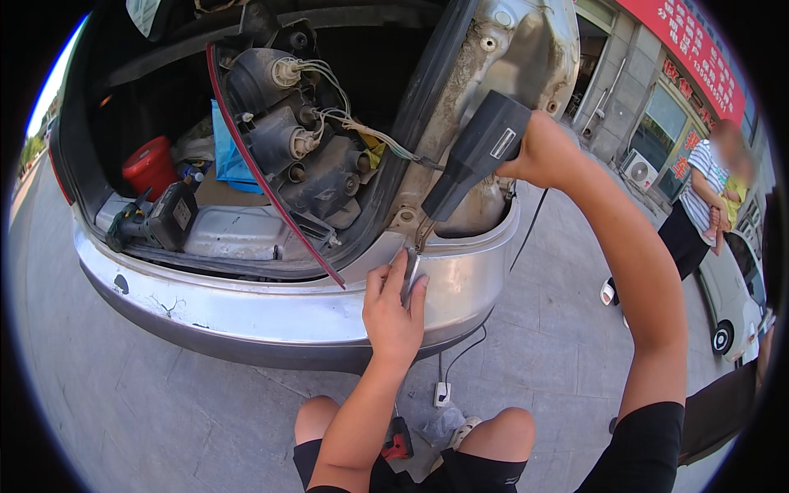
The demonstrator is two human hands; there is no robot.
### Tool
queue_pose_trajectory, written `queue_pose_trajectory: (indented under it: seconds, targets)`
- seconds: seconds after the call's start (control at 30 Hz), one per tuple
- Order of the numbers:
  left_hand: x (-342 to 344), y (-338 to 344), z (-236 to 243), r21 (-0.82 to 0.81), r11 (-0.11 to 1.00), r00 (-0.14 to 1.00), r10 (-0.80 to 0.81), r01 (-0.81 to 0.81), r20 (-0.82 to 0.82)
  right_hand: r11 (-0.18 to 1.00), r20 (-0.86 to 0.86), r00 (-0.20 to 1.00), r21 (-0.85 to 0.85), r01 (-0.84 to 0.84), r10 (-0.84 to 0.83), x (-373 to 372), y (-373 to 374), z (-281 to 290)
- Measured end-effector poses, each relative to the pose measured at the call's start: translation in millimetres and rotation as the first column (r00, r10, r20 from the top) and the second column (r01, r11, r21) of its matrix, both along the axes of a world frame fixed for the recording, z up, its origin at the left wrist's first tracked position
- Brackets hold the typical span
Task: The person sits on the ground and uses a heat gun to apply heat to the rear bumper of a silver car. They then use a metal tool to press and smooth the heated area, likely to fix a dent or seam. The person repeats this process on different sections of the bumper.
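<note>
A black heat gun (477, 156) is gripped in the right hand (542, 152), which is clenched fully around the handle at the tool's upper end; the fingers are wrapped so tightly that no gap is seen between palm and handle; the gun is tilted, its body running down and to the left, and its nozzle is pointed at the top edge of the silver rear bumper (271, 316), just below the bare tail-light recess (493, 209).

The left hand (394, 316) is laid against the bumper just beneath the nozzle; its fingers are curled, not spread, and a small flat grey tool (411, 271) is pinched between thumb and forefingers; the tool's upper end is pressed to the bumper's top edge, just beside the nozzle tip; whether tool and nozzle touch cannot be told.

A removed tail-light assembly (296, 156) is seen resting in the open boot, its dark bulb housings and pale wires turned outward, its red lens edge slanting down to the bumper; further left in the boot a cordless drill (156, 222) lies on the sill, with a red container (150, 167) behind it and a blue cloth (230, 156) near the lamp.

A black cable (468, 349) is seen hanging below the bumper to a white socket strip (442, 394) on the paved ground, between the bare knees; a small red object (399, 444) lies by the left knee; a standing person (703, 205) in a striped top is seen well apart at the right.
</note>
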State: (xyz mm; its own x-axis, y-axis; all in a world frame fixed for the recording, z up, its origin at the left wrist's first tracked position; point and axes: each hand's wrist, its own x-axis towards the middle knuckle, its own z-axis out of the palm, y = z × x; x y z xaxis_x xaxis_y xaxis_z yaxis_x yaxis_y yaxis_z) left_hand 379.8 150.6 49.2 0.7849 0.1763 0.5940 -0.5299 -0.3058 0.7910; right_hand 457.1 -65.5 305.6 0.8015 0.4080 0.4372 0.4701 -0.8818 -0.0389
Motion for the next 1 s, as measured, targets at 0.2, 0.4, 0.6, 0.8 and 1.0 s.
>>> queue_pose_trajectory:
  seconds: [0.2, 0.4, 0.6, 0.8, 1.0]
  targets:
    - [-0.5, -0.3, 0.5, -0.008, 1.0, 1.0, -0.006, 0.006, -0.007, 0.989, -0.062, 0.988, -0.064, 0.136, -0.14, 3.0, -7.1, 0.0]
    - [0.2, -0.4, -0.7, -0.011, 1.0, 1.0, -0.006, 0.006, -0.005, 0.995, -0.059, 0.995, -0.049, 0.084, -0.086, -1.9, -3.0, 2.2]
    - [-0.6, -0.2, 0.9, -0.015, 1.0, 1.0, -0.011, 0.011, -0.008, 0.992, -0.09, 0.988, -0.043, 0.122, -0.125, 1.0, -7.1, 0.5]
    - [-0.1, -0.1, -0.1, -0.021, 1.0, 1.0, -0.011, 0.011, 0.009, 0.986, -0.071, 0.986, -0.089, 0.143, -0.149, 8.4, -15.4, -1.1]
    - [0.1, 0.5, 0.0, -0.008, 1.0, 1.0, 0.0, 0.0, 0.004, 0.994, -0.082, 0.992, -0.039, 0.098, -0.1, 2.4, -7.4, -0.2]
